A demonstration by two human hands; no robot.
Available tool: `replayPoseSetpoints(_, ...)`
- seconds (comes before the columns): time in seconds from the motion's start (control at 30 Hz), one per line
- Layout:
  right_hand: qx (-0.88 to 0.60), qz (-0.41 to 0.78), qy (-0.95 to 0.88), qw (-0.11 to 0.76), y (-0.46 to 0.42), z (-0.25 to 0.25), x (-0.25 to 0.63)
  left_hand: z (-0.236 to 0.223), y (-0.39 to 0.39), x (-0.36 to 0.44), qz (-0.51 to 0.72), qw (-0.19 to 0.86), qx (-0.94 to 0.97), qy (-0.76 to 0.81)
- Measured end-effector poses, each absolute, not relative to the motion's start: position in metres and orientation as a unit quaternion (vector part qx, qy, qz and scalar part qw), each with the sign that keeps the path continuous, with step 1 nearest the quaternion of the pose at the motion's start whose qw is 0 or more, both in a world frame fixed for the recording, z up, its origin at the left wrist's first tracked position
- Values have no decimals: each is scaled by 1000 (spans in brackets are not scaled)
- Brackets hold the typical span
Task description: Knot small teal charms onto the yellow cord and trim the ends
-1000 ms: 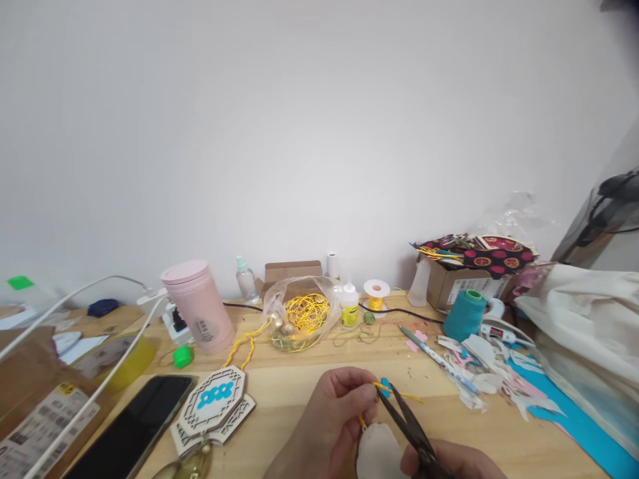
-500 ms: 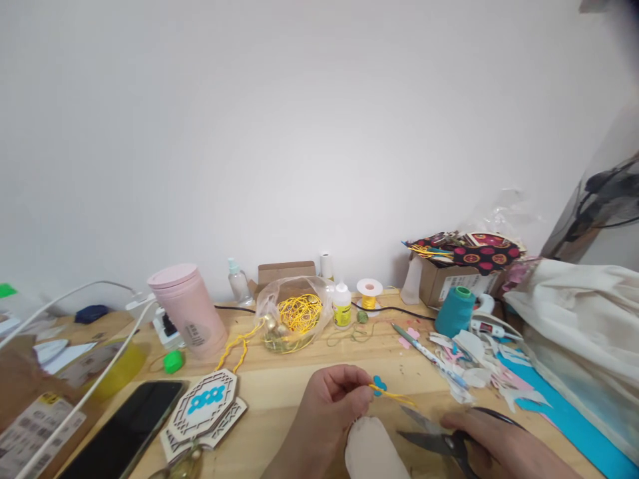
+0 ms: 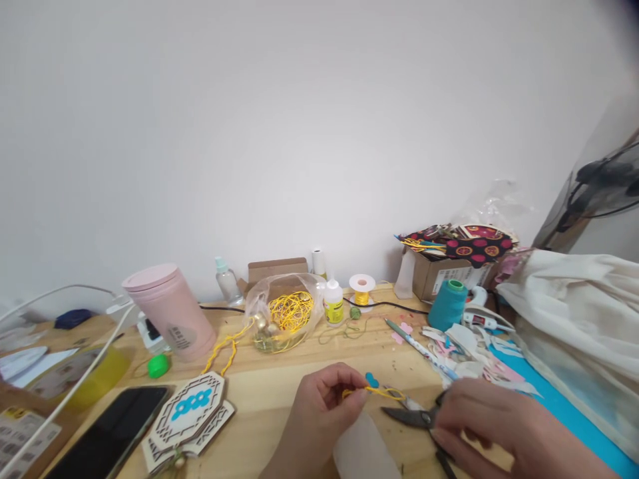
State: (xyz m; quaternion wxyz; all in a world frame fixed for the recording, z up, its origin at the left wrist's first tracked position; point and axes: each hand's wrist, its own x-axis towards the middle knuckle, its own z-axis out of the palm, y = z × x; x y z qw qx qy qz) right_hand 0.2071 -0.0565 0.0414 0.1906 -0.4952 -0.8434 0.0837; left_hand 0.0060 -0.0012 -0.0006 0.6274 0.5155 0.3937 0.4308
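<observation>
My left hand pinches a looped yellow cord between thumb and fingertips. Just beyond those fingertips lies a small blue flower-shaped piece. A whitish, smooth piece is below my left hand; I cannot tell whether the hand touches it. Black-handled scissors lie on the table with blades parted, pointing left. My right hand hovers over their handles, fingers loosely curled and seemingly off the scissors. It partly covers the handles.
On the left are a phone, octagonal ornaments and a pink tumbler. Behind stand a bag of yellow cord, a glue bottle and a spool. Teal thread, scraps and blue sheet lie right.
My right hand has come off the scissors and risen over the handles. The yellow cord now shows as a loop in my left hand. The view has shifted slightly right.
</observation>
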Motion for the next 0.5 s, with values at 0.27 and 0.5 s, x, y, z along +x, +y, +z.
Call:
replayPoseSetpoints(0.27, -454, 194, -810, 318, -27, 26, 180, -2, -1, 7, 409, 590, 558, 415)
replayPoseSetpoints(0.5, -437, 170, -822, 324, -17, 24, 179, -3, -1, 12, 391, 567, 581, 434)
